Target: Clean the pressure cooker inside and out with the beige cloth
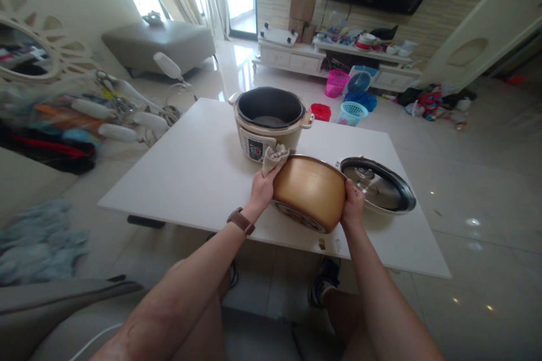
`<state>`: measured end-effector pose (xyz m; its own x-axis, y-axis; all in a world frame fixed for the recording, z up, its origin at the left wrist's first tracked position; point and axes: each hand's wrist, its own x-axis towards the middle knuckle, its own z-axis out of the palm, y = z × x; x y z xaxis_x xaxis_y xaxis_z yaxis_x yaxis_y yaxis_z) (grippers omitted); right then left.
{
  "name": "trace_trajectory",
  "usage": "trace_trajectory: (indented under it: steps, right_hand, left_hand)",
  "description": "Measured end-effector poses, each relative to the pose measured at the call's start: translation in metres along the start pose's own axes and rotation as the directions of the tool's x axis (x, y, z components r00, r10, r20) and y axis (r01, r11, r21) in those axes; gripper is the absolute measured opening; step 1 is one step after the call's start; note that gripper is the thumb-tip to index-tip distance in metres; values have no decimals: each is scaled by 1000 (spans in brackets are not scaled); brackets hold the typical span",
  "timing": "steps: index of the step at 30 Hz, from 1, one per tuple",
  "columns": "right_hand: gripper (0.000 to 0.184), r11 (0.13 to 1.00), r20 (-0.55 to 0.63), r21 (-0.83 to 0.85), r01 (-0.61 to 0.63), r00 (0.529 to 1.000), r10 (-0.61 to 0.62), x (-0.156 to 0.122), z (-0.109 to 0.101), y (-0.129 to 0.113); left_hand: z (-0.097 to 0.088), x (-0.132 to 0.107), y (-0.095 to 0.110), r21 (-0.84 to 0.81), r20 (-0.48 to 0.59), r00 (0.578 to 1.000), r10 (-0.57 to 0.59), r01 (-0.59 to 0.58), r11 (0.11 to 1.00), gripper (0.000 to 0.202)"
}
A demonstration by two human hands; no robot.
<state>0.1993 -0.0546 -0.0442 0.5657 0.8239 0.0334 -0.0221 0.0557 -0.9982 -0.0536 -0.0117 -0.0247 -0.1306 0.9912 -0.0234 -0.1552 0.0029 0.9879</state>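
A gold-coloured inner pot is held tilted above the front of the white table, its underside turned partly toward me. My left hand grips the pot's left side with a pale cloth bunched in the fingers. On the opposite side, my right hand is closed on the pot's wall near the rim. Behind it stands the electric cooker body, uncovered, with a dark interior and a control panel facing me. To the right lies the cooker lid, its metal inner side up.
The white table carries the cooker parts. Two small bits lie by its front edge. Beyond it are a red bin, a light blue basket and a pink basket. A floor lamp stands at the left.
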Motion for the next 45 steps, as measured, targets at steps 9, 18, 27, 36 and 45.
trace_trajectory:
  steps: [9,18,27,36,45]
  right_hand:
    - [56,943,96,-190,274,961,-260,0,2,-37]
    - [69,979,68,-167,113,992,-103,1,3,-29]
    - [68,999,48,-16,41,998,-40,-3,7,-12]
    - [66,998,38,12,57,998,-57,-3,4,-1]
    - [57,953,93,-161,255,966,-242,-2,5,-30]
  left_hand:
    - [0,2,-8,-70,-62,981,-184,180,981,36]
    - [0,-16,11,296,167,919,356,-391,871,36]
    - [-11,-15,23,296,445,687,574,-718,630,41]
    - [-2,7,-7,-70,-111,974,-198,191,979,37]
    - [-3,9,-15,-106,-143,949,-282,269,957,37]
